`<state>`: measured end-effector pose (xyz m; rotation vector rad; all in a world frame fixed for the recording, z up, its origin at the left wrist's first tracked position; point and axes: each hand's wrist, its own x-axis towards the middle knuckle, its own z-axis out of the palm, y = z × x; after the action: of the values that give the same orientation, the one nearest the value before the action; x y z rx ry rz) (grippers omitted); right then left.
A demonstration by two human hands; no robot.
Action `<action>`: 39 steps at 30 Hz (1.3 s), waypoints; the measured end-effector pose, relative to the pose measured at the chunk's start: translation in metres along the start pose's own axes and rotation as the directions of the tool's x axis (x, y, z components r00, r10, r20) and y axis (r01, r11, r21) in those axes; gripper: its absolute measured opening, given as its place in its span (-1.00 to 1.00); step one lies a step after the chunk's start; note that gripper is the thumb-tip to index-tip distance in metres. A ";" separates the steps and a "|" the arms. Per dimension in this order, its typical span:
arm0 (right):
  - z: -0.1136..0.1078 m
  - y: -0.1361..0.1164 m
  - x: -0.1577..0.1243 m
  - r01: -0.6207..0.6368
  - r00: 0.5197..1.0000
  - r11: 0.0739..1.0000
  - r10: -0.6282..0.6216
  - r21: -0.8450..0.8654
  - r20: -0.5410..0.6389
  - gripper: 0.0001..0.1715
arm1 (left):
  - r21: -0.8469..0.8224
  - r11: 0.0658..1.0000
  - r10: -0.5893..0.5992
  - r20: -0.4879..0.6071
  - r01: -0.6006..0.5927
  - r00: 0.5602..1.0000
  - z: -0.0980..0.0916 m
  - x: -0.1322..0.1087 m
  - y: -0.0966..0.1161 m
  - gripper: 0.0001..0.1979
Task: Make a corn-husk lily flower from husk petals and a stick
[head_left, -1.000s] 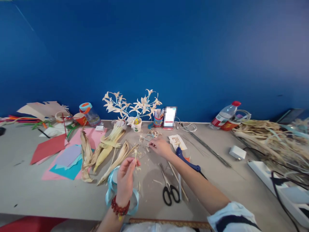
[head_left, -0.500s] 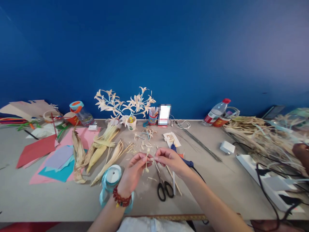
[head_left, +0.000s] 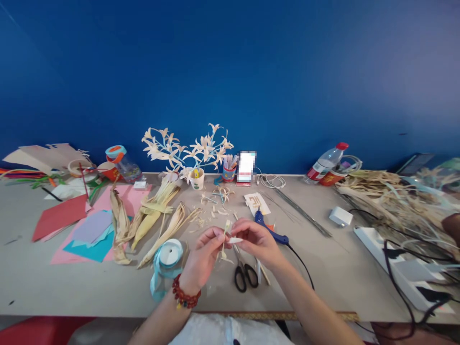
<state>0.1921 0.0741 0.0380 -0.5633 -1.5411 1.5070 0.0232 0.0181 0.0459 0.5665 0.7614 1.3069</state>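
Note:
My left hand [head_left: 203,256], with red beads at the wrist, pinches a small pale husk flower [head_left: 223,254] between thumb and fingertips. Close against it, my right hand [head_left: 259,242] has its thumb and fingers around a pale pointed petal [head_left: 235,240]. Both sets of fingertips nearly meet, so where petal and flower join is hidden. Below the hands lie black-handled scissors [head_left: 246,278], with their blades reaching up under the right hand. A blue glue gun [head_left: 275,233] rests just beyond the right hand. Left of my left hand is a roll of light blue ribbon [head_left: 170,252].
Corn husks [head_left: 153,225] and coloured paper [head_left: 93,230] spread to the left. At the back, husk flowers stand in a white cup [head_left: 196,179]. Metal wires [head_left: 305,214], a power strip [head_left: 383,268] and a husk pile [head_left: 377,191] lie right. Another person's hand [head_left: 451,227] shows at the right edge.
The right hand has turned slightly, and the pale petal in its fingers now shows more clearly, pointing right. The view has shifted a little; both hands stay close together.

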 end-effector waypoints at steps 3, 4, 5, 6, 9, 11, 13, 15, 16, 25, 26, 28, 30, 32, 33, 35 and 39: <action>0.001 -0.005 0.001 0.088 0.994 0.993 -0.083 -0.077 0.070 -0.82 | -0.013 1.000 -0.018 0.008 0.018 1.000 0.000 0.000 -0.001 -0.88; 0.001 -0.008 0.002 0.105 0.992 0.989 -0.097 -0.104 0.078 -0.83 | -0.013 1.000 -0.026 0.012 0.026 1.000 0.000 0.000 -0.001 -0.87; 0.002 -0.010 0.002 0.120 0.990 0.985 -0.110 -0.127 0.083 -0.85 | -0.011 0.999 -0.033 0.017 0.033 0.999 0.001 0.000 -0.001 -0.87; 0.003 -0.011 0.003 0.133 0.989 0.980 -0.122 -0.146 0.086 -0.86 | -0.009 0.999 -0.039 0.020 0.039 0.999 0.001 0.000 -0.001 -0.86; 0.006 -0.014 0.004 0.151 0.988 0.972 -0.145 -0.181 0.049 -0.92 | 0.005 1.000 -0.029 0.018 0.029 0.999 0.003 -0.001 -0.001 -0.85; 0.008 -0.015 0.003 0.146 0.988 0.973 -0.153 -0.181 -0.027 -0.95 | 0.036 0.999 0.016 0.010 -0.017 1.000 0.004 -0.002 -0.002 -0.86; 0.011 -0.016 0.002 0.135 0.982 0.977 -0.154 -0.165 -0.112 -0.95 | 0.085 0.994 0.074 0.001 -0.074 0.997 0.004 -0.002 -0.004 -0.86; 0.013 -0.018 0.002 0.125 0.976 0.980 -0.149 -0.152 -0.161 -0.95 | 0.140 0.984 0.113 -0.005 -0.111 0.994 0.004 -0.003 -0.005 -0.87; 0.015 -0.019 0.002 0.120 0.974 0.981 -0.146 -0.151 -0.172 -0.94 | 0.164 0.979 0.124 -0.009 -0.121 0.992 0.004 -0.003 -0.006 -0.87; 0.019 -0.025 0.005 0.121 0.966 0.978 -0.156 -0.169 -0.207 -0.91 | 0.214 0.966 0.149 -0.006 -0.144 0.989 0.007 -0.005 -0.007 -0.86; 0.019 -0.025 0.006 0.123 0.966 0.977 -0.158 -0.174 -0.206 -0.91 | 0.215 0.966 0.146 -0.006 -0.142 0.989 0.007 -0.005 -0.007 -0.86; 0.019 -0.026 0.006 0.120 0.966 0.976 -0.157 -0.182 -0.204 -0.91 | 0.216 0.967 0.141 -0.010 -0.136 0.990 0.007 -0.005 -0.007 -0.86; 0.018 -0.026 0.006 0.119 0.966 0.975 -0.158 -0.189 -0.207 -0.90 | 0.218 0.967 0.139 -0.015 -0.132 0.990 0.007 -0.005 -0.007 -0.87; 0.018 -0.026 0.007 0.118 0.964 0.974 -0.160 -0.195 -0.214 -0.91 | 0.219 0.967 0.136 -0.020 -0.128 0.991 0.008 -0.005 -0.007 -0.86; 0.018 -0.026 0.007 0.117 0.963 0.973 -0.161 -0.198 -0.218 -0.91 | 0.221 0.967 0.134 -0.023 -0.125 0.991 0.008 -0.005 -0.007 -0.86; 0.018 -0.025 0.008 0.117 0.959 0.971 -0.165 -0.206 -0.229 -0.91 | 0.225 0.967 0.131 -0.027 -0.122 0.991 0.008 -0.005 -0.007 -0.86; 0.018 -0.024 0.008 0.120 0.954 0.969 -0.172 -0.215 -0.245 -0.92 | 0.224 0.967 0.133 -0.029 -0.123 0.991 0.008 -0.004 -0.007 -0.86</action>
<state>0.1791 0.0666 0.0655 -0.7160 -1.4965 1.1244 0.0338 0.0136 0.0465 0.7782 0.9271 1.3653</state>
